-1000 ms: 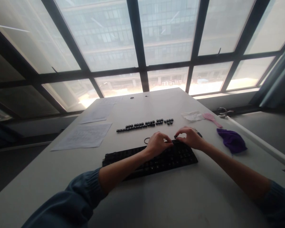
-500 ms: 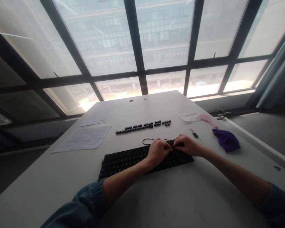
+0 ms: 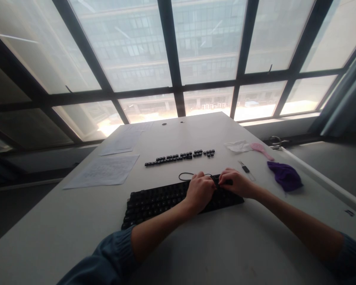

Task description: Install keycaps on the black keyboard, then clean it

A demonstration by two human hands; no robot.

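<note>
A black keyboard (image 3: 154,200) lies across the white table (image 3: 195,245) in front of me. Both hands are over its right part, close together. My left hand (image 3: 200,190) is curled with its fingers bent down onto the keys, and what is under them is hidden. My right hand (image 3: 236,183) pinches a small dark keycap against the keyboard's far edge. Beyond the keyboard lies a row of loose black keycaps (image 3: 180,155). A thin black loop (image 3: 185,176) lies just behind my left hand.
A small dark tool (image 3: 245,169), a white tissue (image 3: 237,145), a pink brush (image 3: 261,150) and a purple cloth (image 3: 284,176) lie on the table to the right. Printed sheets (image 3: 103,170) lie at the left. Large windows stand behind the table's far edge.
Both hands came down from just above the keyboard's far right corner onto its keys and drew closer together. The small tool to the right, hidden before, now shows.
</note>
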